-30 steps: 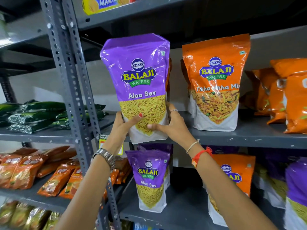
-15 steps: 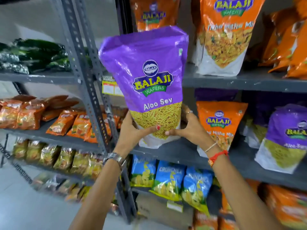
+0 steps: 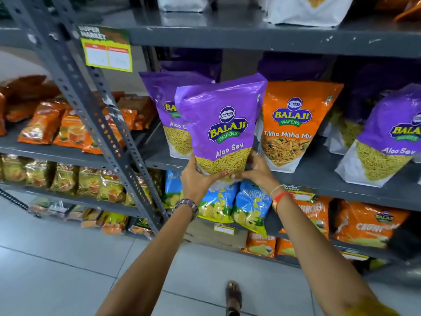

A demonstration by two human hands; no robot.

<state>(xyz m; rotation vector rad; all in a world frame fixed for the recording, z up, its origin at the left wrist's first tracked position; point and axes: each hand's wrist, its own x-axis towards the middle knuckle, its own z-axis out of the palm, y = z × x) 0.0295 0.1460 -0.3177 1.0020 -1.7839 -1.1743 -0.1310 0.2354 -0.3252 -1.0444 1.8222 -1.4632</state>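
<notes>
A purple Aloo Sev bag stands upright in front of a grey metal shelf, held in the air by both hands at its bottom. My left hand grips its lower left corner, thumb across the front. My right hand grips the lower right corner. Just behind it on the shelf stands another purple Aloo Sev bag. An orange Tikha Mitha Mix bag stands to its right.
A slotted grey upright post rises on the left. A third purple bag stands at the right. Blue snack bags and orange ones fill the shelf below. Orange packets lie on the left rack. Tiled floor below.
Both hands have brought the purple bag down from the upper shelf to the level of the shelf below. The view has tilted downward with it.
</notes>
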